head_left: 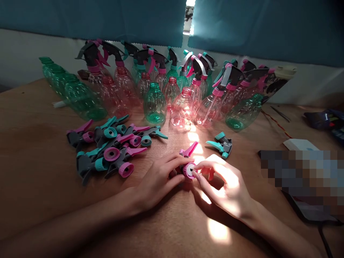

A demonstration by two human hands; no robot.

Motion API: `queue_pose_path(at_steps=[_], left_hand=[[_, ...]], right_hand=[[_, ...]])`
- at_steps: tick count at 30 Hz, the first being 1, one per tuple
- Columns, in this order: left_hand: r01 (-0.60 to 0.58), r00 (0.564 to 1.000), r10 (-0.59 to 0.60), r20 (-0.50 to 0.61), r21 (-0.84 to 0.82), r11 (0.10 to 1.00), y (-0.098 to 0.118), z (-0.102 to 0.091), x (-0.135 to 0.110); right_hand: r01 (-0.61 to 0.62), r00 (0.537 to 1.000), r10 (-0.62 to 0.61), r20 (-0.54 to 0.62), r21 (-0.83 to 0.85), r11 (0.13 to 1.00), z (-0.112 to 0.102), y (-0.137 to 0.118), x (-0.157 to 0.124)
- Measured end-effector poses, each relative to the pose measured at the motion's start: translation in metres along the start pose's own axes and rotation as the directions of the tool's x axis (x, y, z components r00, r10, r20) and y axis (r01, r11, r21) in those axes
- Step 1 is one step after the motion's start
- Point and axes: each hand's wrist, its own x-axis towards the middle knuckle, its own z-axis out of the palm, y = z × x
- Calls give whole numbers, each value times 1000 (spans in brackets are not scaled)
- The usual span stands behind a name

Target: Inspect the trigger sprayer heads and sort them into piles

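Pink spray trigger (189,170) held between left fingers (172,164) and right fingers (208,165), both closed on its collar

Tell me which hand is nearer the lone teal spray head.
Right. The right hand sits below the lone teal spray head, not touching; the left hand lies farther off to its lower left.

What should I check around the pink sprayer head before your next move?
1. Left hand and right hand both on the pink sprayer head: ok.
2. White insert fully seated in its collar: cannot tell.
3. Pink trigger lever clear of the hands: ok.
4. Nearest headless pink-tinted bottle upright: ok.
5. Loose teal-trimmed sprayer head apart from the hands: ok.
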Motion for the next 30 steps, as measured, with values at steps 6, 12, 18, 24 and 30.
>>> queue_pose_path(at_steps=[6, 12, 18, 24, 30], left_hand=[[-31, 999, 32, -3, 33, 999, 0, 0, 1], [-63, 998, 64, -19, 70, 996, -2, 0, 1], [-115, 993, 117, -8, 123, 986, -6, 1, 0], [-117, 993, 116, 13, 136, 984, -3, 1, 1], [-140, 990, 135, 42, 150, 979, -6, 3, 3]], right_hand=[[32, 999, -32, 3, -29, 999, -4, -3, 3], [-27, 999, 28, 31, -40, 999, -7, -2, 4], [-86, 991, 85, 102, 0, 996, -8, -2, 6], [-175, 973, 179, 145, -44, 984, -8, -4, 7], [-219, 970, 226, 89, -77, 973, 2, -2, 0]])
